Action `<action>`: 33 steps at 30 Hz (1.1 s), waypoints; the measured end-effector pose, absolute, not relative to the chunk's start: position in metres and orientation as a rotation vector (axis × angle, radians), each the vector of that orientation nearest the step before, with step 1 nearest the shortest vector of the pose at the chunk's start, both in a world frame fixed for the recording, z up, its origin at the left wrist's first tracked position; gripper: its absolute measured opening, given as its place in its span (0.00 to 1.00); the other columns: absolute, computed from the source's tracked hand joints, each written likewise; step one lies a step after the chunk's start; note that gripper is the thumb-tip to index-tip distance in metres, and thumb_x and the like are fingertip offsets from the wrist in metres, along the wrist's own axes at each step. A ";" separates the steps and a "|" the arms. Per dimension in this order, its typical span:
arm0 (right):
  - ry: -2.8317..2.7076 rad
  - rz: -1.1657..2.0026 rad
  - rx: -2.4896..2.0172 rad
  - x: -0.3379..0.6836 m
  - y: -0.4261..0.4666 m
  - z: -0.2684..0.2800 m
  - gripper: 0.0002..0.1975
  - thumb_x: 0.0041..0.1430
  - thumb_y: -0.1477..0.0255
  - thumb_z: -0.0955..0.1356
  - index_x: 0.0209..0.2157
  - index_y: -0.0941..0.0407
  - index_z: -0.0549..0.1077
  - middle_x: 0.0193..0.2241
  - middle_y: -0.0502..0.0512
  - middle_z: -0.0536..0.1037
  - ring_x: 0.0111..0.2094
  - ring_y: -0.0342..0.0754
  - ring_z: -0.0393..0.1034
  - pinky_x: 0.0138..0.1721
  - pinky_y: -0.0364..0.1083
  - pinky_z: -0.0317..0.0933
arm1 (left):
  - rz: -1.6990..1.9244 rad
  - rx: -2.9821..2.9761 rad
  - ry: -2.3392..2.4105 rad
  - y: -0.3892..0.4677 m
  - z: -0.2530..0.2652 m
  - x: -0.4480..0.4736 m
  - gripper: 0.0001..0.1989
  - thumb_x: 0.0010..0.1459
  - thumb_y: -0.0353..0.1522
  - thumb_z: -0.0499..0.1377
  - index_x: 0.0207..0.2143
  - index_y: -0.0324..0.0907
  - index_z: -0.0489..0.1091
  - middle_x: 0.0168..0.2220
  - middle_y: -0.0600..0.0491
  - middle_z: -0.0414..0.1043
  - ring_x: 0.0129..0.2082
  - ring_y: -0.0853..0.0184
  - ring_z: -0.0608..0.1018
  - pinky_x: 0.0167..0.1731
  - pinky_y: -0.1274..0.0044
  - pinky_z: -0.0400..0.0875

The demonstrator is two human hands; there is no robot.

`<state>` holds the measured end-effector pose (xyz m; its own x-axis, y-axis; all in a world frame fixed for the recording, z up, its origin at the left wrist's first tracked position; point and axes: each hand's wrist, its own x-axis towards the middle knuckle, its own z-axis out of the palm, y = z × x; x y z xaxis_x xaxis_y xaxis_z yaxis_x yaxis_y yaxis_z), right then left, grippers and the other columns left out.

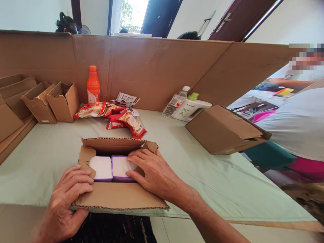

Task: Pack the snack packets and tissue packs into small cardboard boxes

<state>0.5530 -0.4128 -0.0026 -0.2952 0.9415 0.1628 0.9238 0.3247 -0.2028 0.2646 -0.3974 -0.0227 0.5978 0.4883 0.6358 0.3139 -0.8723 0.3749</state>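
Note:
An open cardboard box (121,197) stands at the table's near edge, its front flap folded out toward me. Two white packs sit side by side in it, the left pack (101,168) and the right pack (120,167), both with purple edges. My left hand (68,199) grips the box's front left corner, thumb below the flap and fingers on top. Across the right end of the box lies my right hand (152,170), its fingers stretched out and thumb apart, touching the right pack. What is under its palm is hidden.
Behind the box lie red snack bags (126,119) beside an orange bottle (93,84). Open cardboard boxes (63,101) stand at left. A clear bottle (176,103), a white jug (191,108) and a closed box (225,131) are at right. A cardboard wall (146,71) borders the table; a person (301,118) is beyond.

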 end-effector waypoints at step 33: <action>-2.159 0.114 -1.555 0.557 -0.413 -0.023 0.13 0.67 0.70 0.65 0.48 0.56 0.79 0.51 0.62 0.80 0.51 0.57 0.74 0.51 0.59 0.69 | 1.181 2.584 0.684 -0.391 -0.026 0.268 0.16 0.55 0.21 0.57 0.45 0.43 0.70 0.41 0.49 0.80 0.47 0.59 0.81 0.52 0.61 0.73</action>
<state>0.5571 -0.4134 -0.0228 -0.2441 0.9133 0.3259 0.8738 0.3529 -0.3345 0.2677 -0.3911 -0.0261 0.5691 0.4970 0.6550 0.3214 -0.8677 0.3791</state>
